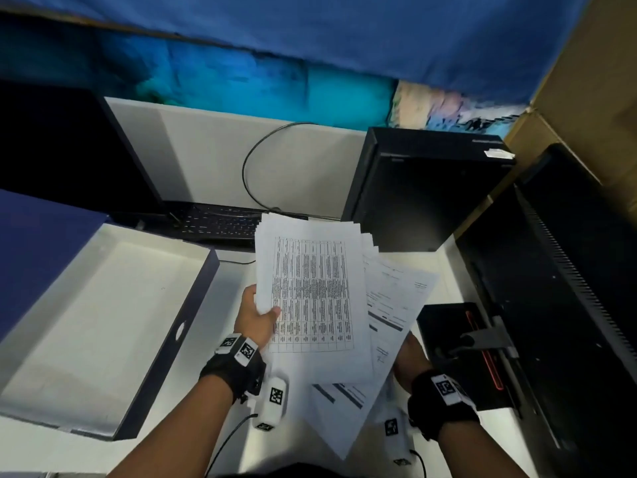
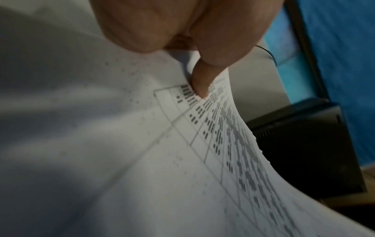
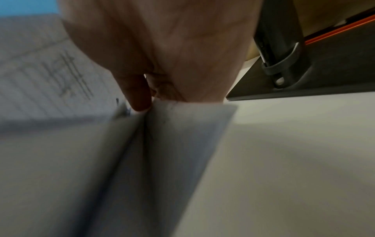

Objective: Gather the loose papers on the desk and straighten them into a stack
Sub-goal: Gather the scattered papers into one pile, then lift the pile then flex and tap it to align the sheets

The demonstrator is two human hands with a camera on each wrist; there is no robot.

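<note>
Open box lid (image 1: 103, 326) left of papers, unused. Left hand (image 1: 253, 317) pinches gridded top sheaf (image 1: 310, 291) at its left edge, thumb (image 2: 199, 85) on print. Fanned lower sheets (image 1: 393, 298) splay right of sheaf; right hand (image 1: 408, 357) pinches their right edge, thumb (image 3: 138, 96) on top. Papers held above desk (image 1: 444, 270). Best: loosen both pinches, swing lower sheets under sheaf, tap edges on desk.

The white counter (image 1: 227, 305) holds a big open box (image 1: 103, 326) to the left of the left hand (image 1: 256, 313). A black keyboard (image 1: 220, 224) lies past that hand, with a thin black cable (image 1: 251, 157) looping behind it. A black computer box (image 1: 424, 191) stands past the right hand (image 1: 410, 357), and a black paper cutter (image 1: 462, 350) sits just beside that hand.
</note>
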